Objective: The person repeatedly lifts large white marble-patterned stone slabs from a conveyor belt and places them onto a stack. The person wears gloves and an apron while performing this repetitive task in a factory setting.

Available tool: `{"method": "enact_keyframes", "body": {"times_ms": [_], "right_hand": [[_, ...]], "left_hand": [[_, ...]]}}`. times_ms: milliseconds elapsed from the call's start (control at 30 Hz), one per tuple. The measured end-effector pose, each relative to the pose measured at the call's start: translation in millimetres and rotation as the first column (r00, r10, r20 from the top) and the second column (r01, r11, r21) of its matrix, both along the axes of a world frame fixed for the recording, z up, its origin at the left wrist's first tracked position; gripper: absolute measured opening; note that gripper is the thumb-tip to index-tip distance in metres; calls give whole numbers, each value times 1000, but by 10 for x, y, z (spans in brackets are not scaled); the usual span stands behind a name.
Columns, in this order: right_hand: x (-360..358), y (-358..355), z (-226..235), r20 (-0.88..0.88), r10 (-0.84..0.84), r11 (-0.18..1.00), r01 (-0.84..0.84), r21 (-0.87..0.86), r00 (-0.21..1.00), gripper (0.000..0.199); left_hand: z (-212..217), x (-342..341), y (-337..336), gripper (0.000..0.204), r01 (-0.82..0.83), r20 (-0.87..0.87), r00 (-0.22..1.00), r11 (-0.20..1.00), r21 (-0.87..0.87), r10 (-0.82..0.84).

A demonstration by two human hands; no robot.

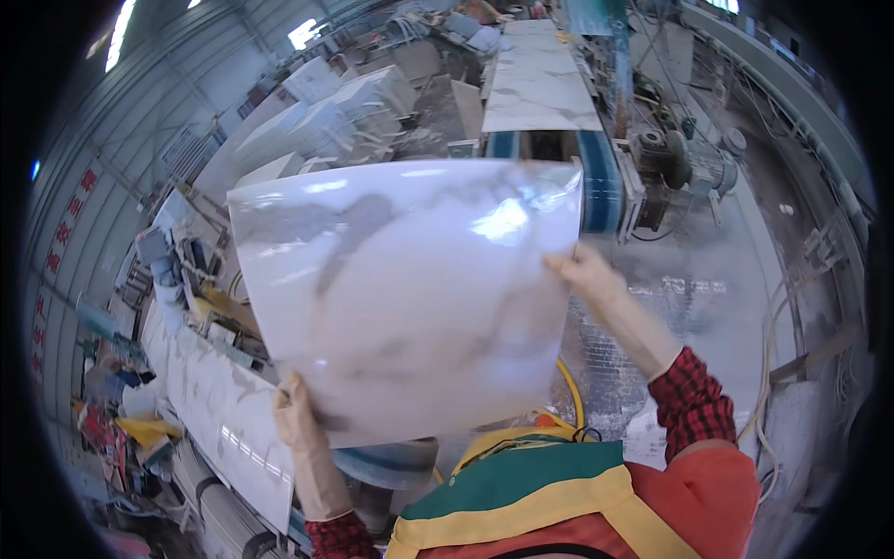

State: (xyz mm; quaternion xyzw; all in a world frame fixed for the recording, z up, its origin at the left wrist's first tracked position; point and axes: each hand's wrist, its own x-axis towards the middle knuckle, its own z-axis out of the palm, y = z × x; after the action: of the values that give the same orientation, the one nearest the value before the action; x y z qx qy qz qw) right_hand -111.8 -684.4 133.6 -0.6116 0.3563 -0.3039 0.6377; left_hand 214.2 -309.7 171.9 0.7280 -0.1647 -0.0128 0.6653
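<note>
A large glossy white tile (419, 307) with grey-brown marble veins is held up in front of me, tilted and catching bright reflections. At its lower left edge, my left hand (296, 410) grips it, wearing a pale glove. My right hand (585, 272), gloved the same way, is closed on the right edge, higher up. Fingertips behind the tile are hidden. Beyond the far edge stands a conveyor with blue belts (603, 182), carrying another marbled tile (540, 79). Left of my left hand, a row of similar tiles (219, 401) lies on a second line.
An electric motor (703, 168) sticks out at the conveyor's right side. A yellow hose (570, 391) runs near my body over the wet floor (619, 363). Stacked pale slabs (326, 116) stand at the far left. A rounded drum-like part (386, 463) sits under the tile's near edge.
</note>
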Motion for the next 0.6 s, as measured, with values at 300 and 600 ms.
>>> {"method": "enact_keyframes", "body": {"times_ms": [300, 600], "right_hand": [[-508, -1341, -91, -235, -207, 971, 229, 67, 950, 47], [-646, -2526, -1317, -344, -313, 882, 405, 240, 885, 59]], "left_hand": [[-909, -342, -1836, 55, 268, -497, 860, 933, 239, -119], [-1356, 123, -3538, 74, 474, -318, 875, 513, 715, -365]]}}
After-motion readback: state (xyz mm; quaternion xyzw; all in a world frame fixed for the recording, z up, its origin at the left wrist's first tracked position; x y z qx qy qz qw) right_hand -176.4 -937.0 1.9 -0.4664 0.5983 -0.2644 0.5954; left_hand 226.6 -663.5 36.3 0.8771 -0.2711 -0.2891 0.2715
